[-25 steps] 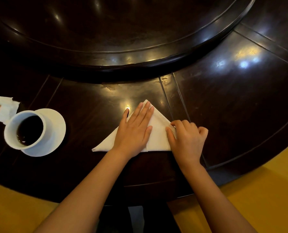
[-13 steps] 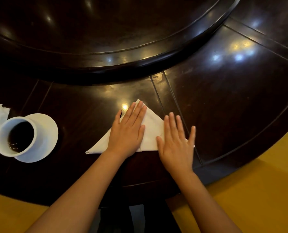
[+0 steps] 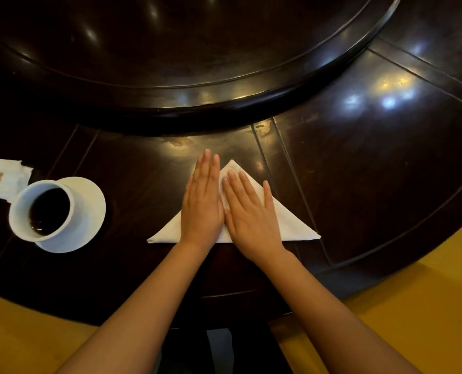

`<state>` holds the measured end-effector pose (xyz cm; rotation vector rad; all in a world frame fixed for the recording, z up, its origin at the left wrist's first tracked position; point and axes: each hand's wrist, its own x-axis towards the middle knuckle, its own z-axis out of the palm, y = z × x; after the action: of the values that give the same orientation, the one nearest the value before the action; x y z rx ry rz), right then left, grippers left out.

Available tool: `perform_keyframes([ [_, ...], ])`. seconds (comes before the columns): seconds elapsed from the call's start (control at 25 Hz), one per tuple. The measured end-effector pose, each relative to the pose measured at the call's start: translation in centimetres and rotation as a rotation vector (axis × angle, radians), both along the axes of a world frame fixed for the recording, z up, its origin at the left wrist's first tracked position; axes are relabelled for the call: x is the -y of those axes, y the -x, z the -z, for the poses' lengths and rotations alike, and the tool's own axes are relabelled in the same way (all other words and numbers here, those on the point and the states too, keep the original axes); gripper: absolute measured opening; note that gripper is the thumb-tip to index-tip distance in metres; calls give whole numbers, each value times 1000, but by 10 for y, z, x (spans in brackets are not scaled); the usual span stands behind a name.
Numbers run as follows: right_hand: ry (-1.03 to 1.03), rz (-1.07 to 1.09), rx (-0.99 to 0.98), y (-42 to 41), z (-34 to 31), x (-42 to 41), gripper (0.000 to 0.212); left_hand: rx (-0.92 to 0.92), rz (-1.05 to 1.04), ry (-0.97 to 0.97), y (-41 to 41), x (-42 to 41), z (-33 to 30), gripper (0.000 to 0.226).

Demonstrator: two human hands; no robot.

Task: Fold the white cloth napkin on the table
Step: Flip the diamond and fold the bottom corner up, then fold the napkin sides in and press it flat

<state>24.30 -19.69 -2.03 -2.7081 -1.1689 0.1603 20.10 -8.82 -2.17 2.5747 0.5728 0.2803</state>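
Pressing flat, palms down, fingers extended, gripping nothing: left hand (image 3: 202, 203) and right hand (image 3: 251, 214) side by side on the white cloth napkin (image 3: 292, 222). Lying as a triangle on the desk (image 3: 359, 171), long edge nearest, running left-right, apex pointing away beyond the fingertips.

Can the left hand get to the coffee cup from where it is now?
Probably yes: the left hand lies flat on the napkin, and only bare table shows between it and the cup.
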Motion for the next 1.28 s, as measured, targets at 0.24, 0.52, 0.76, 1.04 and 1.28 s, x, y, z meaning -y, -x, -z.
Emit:
perform_keyframes([
  [0.24, 3, -51, -36, -2, 9, 3, 56, -272, 312, -386, 37, -30, 9, 58],
  [0.52, 25, -147, -66, -10, 6, 5, 58, -365, 380, -393, 105, -59, 2, 58],
  [0.76, 65, -377, -91, -29, 3, 7, 58, -378, 407, -331, 160, -43, -10, 62],
  [1.04, -75, 190, -24, -37, -31, 46, 62, -172, 43, -174, 52, 7, -25, 67],
  [1.28, 222, 265, -109, -54, -50, 78, 42, -323, 51, -263, 2, 28, 5, 72],
])
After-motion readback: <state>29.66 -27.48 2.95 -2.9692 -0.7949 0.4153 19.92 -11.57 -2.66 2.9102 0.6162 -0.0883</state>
